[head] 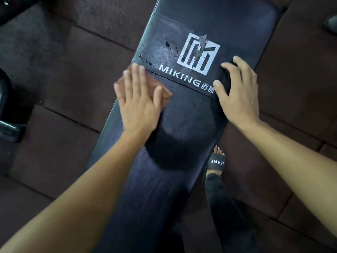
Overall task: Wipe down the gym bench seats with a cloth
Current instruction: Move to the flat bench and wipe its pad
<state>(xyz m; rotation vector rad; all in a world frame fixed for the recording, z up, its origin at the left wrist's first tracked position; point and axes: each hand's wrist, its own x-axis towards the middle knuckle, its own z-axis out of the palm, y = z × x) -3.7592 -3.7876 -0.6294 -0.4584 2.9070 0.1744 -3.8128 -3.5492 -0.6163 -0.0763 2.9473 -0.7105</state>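
Observation:
A long black padded gym bench seat (182,125) runs from the bottom middle to the top, with a worn white "MIKING" logo (197,53) printed on it. My left hand (138,101) lies flat, fingers together, pressing a small brown cloth (166,93) onto the seat's left edge just below the logo; only the cloth's corners show around the hand. My right hand (238,94) rests on the seat's right edge, fingers curled over the side of the pad. Dark specks and a scuffed pale patch (162,53) mark the pad left of the logo.
Dark reddish-brown rubber floor tiles (63,152) surround the bench. My foot in a black slide sandal (216,161) stands right of the bench. Black metal equipment parts (9,125) sit at the left edge and in the top left corner.

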